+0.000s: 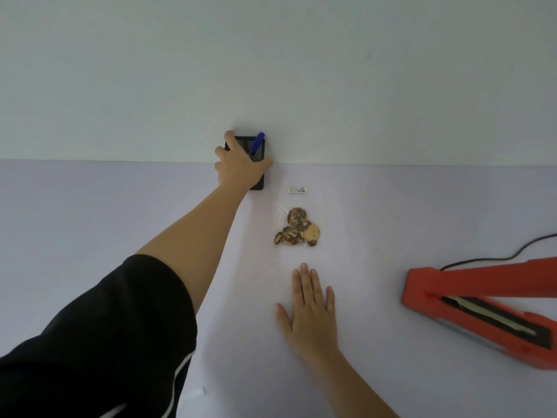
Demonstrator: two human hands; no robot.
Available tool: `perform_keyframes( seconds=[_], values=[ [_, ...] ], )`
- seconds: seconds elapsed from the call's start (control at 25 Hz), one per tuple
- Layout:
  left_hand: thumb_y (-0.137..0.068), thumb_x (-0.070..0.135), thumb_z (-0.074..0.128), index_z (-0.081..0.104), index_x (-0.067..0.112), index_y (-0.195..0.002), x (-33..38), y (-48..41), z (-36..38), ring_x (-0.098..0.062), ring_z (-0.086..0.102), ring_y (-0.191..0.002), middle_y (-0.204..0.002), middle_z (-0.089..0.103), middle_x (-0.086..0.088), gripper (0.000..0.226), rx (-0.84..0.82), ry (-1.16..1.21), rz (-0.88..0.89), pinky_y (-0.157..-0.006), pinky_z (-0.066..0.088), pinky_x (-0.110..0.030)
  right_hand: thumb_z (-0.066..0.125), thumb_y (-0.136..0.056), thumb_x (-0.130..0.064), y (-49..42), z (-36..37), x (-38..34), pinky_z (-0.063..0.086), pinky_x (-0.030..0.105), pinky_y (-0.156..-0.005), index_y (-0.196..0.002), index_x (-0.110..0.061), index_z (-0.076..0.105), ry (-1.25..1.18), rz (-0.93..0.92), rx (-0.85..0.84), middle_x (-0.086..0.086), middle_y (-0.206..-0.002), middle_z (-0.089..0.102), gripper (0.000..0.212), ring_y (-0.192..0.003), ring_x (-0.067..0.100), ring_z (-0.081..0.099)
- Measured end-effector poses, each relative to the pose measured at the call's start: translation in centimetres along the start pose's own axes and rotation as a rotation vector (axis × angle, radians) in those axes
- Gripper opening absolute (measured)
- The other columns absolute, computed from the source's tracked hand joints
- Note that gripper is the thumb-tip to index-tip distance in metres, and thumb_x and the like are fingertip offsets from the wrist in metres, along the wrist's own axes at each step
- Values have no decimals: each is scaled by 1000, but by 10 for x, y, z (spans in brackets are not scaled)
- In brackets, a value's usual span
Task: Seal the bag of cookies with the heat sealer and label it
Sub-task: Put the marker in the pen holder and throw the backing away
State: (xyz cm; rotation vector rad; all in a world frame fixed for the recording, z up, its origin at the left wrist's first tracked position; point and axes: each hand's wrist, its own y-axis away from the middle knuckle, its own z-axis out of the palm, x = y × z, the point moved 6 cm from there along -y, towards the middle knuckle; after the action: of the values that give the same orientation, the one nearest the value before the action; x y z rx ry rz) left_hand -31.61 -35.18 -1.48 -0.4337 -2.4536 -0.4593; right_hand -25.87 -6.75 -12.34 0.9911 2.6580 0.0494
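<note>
A pale lilac table runs to a plain white wall at the far edge. Near the middle lies a clear bag holding several brown marbled cookies, flat on the table. Just beyond its far end sits a small white label with writing too small to read; whether it is stuck to the bag or lies loose cannot be told. At the right, well apart from the bag, a red heat sealer rests with its arm raised, and a dark cord runs off from it to the right.

The left hand, on a bare arm from a black sleeve, reaches far to a black mesh holder against the wall, fingers spread and wrapped around its top and sides. A blue pen stands in the holder, untouched by the fingers as far as can be seen. The right hand lies flat and open, palm down on the table, near the bag's near end and holding nothing.

The labelling step seems in hand, or just closing. Next, the label likely needs checking and pressing down on the bag
</note>
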Motion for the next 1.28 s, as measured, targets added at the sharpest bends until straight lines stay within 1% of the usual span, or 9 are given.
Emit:
perform_keyframes(
  seconds=[0.12,0.2,0.28,0.4,0.52,0.6,0.8,1.08,1.28],
  values=[
    [-75,67,55,2,22,-148,-1,16,-10,-42,28,-131,-150,17,-18,101,41,-11,-18,-99,35,-55,23,-88,-56,0,-4,0,-2,40,-112,-147,-13,11,8,3,-24,2,-156,10,74,-143,13,-2],
    [-85,56,51,13,18,-147,-12,47,-23,-38,22,-136,-152,15,-16,83,111,78,50,-103,31,-51,6,-85,-59,-1,-8,-2,-10,40,-113,-143,-17,-13,11,-6,-130,-1,-156,-13,74,-142,13,-15],
    [-90,35,54,29,13,-142,-48,92,-27,-33,26,-134,-148,24,-16,62,116,122,111,-102,31,-37,-1,-84,-59,1,-8,-3,-12,42,-113,-141,-18,-21,41,-6,-232,-1,-154,-24,74,-141,16,-21],
    [-91,20,54,46,12,-132,-141,174,-26,-32,35,-129,-140,36,-15,42,53,57,-10,-102,33,-35,-2,-85,-60,19,-3,-11,-3,45,-115,-147,-12,-5,36,-21,-205,4,-157,-11,79,-144,22,-10],
    [-93,18,53,58,11,-122,-221,260,-38,-32,44,-121,-131,46,-14,30,112,87,-172,-99,36,-33,1,-94,-52,81,14,-44,15,49,-111,-144,-6,27,-8,-54,-179,12,-153,25,72,-143,26,13],
    [-91,16,56,61,11,-120,-252,308,-40,-30,47,-117,-126,49,-12,29,120,80,-242,-96,35,-27,5,-96,-46,125,28,-63,16,48,-108,-141,-7,32,-41,-92,-184,12,-150,32,65,-143,23,10],
    [-87,12,61,58,16,-123,-262,347,-22,-28,42,-111,-120,51,-8,36,58,-12,-222,-92,32,-24,4,-96,-44,149,31,-69,17,49,-107,-140,-5,35,22,-102,-188,12,-149,34,67,-138,25,22],
    [-88,10,57,61,5,-109,-252,329,-15,-28,59,-95,-106,62,-12,22,41,-16,-212,-84,47,-34,26,-89,-41,151,31,-75,28,53,-107,-140,-5,38,55,-122,-199,12,-149,35,63,-136,29,34],
    [-91,14,53,61,5,-106,-259,335,-10,-29,57,-98,-108,61,-13,19,71,-20,-360,-82,46,-34,12,-90,-44,151,37,-74,16,52,-111,-145,-6,21,61,-147,-257,11,-156,16,68,-143,29,16]
  ],
)
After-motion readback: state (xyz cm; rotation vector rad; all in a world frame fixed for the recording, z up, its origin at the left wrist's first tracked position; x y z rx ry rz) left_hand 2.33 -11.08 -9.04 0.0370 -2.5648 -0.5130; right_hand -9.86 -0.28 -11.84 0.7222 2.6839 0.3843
